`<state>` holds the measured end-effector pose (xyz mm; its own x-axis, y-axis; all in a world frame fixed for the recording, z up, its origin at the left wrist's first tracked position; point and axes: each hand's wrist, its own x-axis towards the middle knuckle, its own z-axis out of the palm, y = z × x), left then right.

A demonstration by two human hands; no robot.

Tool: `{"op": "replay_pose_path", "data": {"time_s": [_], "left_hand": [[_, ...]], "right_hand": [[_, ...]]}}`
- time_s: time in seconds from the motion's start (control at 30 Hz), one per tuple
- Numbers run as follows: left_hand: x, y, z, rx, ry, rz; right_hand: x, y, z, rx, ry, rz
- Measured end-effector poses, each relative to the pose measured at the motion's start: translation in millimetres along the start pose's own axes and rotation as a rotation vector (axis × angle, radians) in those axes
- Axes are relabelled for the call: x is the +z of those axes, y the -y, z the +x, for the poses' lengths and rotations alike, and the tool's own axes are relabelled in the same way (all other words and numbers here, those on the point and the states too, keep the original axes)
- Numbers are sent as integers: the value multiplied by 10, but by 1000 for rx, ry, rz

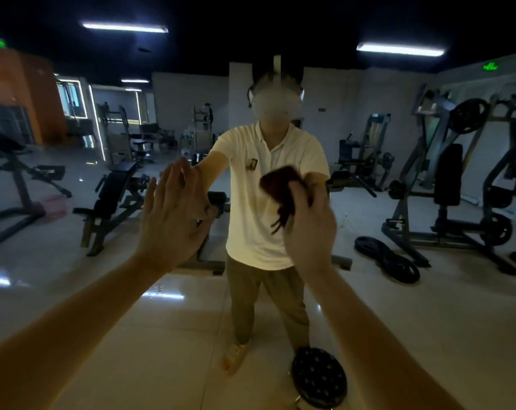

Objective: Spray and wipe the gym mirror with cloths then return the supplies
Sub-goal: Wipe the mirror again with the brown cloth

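Observation:
The gym mirror [369,321] fills almost the whole view and reflects me, a person in a white shirt, and the room behind. My left hand [174,214] lies flat against the glass with straight fingers, meeting its own reflection. My right hand [310,223] presses a dark brown cloth [280,187] against the mirror at chest height; its fingers are curled into the cloth. The cloth is blurred and a corner of it hangs down. No spray bottle shows near my hands.
In the reflection stand weight benches [114,196] at the left, plate-loaded machines [458,179] at the right and weight plates [390,258] on the tiled floor. A pink cloth-like shape [54,204] lies at the left. A round dark stool [319,377] stands low, beside my reflected feet.

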<state>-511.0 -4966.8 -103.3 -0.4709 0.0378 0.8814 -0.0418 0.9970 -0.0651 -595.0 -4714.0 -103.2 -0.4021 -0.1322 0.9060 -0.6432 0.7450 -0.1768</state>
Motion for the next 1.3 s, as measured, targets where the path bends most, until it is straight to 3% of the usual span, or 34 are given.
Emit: {"op": "replay_pose_path", "data": {"time_s": [0.13,0.27,0.43,0.53,0.6,0.73,0.9,0.97,1.17,1.3], "left_hand": [[34,-16,372,24,-67,24],[155,-44,393,36,-55,49],[110,94,357,110,-41,82],[61,117,355,129,8,107],[42,99,362,114,41,117],[-18,53,371,94,66,107],[-161,45,466,60,-79,58],[-274,-45,666,17,-147,43],[-431,-119,1597,-135,-152,101],[-295,23,1940,-117,-148,154]], "right_hand": [[-276,-98,794,104,-271,-6],[97,80,579,69,-188,-112],[612,241,-239,-455,34,-155],[461,128,7,-646,54,-225],[213,98,458,-612,-28,-238],[-303,73,1504,-369,-225,-273],[-307,170,1817,-140,-287,-223],[-149,219,1597,-227,-243,-165],[-34,28,1270,-744,-53,-235],[-325,-1,1993,-713,-240,-264]]}}
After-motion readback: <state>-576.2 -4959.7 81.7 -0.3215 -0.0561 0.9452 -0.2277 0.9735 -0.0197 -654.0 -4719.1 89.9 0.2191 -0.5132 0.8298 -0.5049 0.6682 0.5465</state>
